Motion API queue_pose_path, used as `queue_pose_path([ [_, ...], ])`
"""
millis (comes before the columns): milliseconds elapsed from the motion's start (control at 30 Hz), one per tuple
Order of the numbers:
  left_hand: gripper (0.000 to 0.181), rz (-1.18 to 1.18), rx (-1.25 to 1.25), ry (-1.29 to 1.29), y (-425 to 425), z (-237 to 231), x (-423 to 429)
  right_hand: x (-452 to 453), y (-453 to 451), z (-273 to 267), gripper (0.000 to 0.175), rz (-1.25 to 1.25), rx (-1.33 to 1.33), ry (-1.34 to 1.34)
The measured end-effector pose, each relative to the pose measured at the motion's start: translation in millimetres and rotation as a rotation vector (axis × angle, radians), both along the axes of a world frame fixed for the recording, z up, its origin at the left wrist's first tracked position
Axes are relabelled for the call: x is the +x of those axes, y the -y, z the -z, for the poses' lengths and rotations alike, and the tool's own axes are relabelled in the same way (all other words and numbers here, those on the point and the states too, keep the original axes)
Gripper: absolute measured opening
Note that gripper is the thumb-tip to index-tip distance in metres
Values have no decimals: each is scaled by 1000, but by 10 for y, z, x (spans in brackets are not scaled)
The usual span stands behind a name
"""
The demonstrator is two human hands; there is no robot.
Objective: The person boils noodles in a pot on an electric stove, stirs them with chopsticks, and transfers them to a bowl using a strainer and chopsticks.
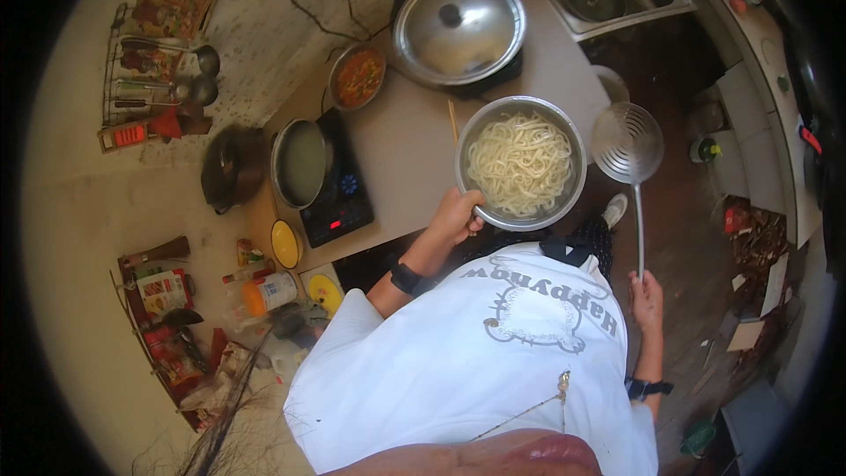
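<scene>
My left hand grips the near-left rim of a steel bowl, thumb over the edge. Thick pale noodles lie in the bowl, which is at the counter's edge in front of me. Off to the right, my right hand is closed around the long handle of a slotted metal skimmer; its round head is just right of the bowl, and nothing shows in it. A pair of chopsticks shows beside the bowl's left rim.
A pot of cloudy liquid sits on a lit induction cooktop at left. Behind are a bowl of red sauce and a large lidded pan. A sink lies at the upper right, a yellow bowl near the cooktop.
</scene>
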State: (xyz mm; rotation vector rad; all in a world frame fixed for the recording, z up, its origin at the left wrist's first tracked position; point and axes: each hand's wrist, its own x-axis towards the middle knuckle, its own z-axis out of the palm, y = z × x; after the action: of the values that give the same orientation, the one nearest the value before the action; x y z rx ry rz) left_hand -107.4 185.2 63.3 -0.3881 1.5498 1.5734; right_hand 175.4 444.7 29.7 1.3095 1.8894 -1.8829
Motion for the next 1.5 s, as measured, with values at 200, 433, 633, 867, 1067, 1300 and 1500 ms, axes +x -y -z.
queue_pose_path([
  [200, 8, -88, 132, -1, 10, -107, 128, 356, 73, -335, 14, 115, 245, -93],
  [433, 8, -129, 182, 24, -38, -254, 248, -371, -408, -926, 27, -268, 785, -302],
  [633, 9, -242, 166, -36, -146, -243, 338, -1340, -527, -1036, 26, -383, 774, -359],
  [867, 9, -295, 112, -24, -394, -311, 373, -1597, -842, -857, 27, -471, 891, -436],
  [1067, 11, -338, 54, -36, -667, -105, 143, -1861, -1238, -843, 27, -510, 974, -465],
  [1300, 9, -476, 111, -28, -1013, 27, 0, -2168, -1808, -856, 26, -528, 923, -420],
  [1500, 9, -585, 18, -50, -1226, 62, -197, -2412, -2110, -973, 27, -763, 850, -389],
])
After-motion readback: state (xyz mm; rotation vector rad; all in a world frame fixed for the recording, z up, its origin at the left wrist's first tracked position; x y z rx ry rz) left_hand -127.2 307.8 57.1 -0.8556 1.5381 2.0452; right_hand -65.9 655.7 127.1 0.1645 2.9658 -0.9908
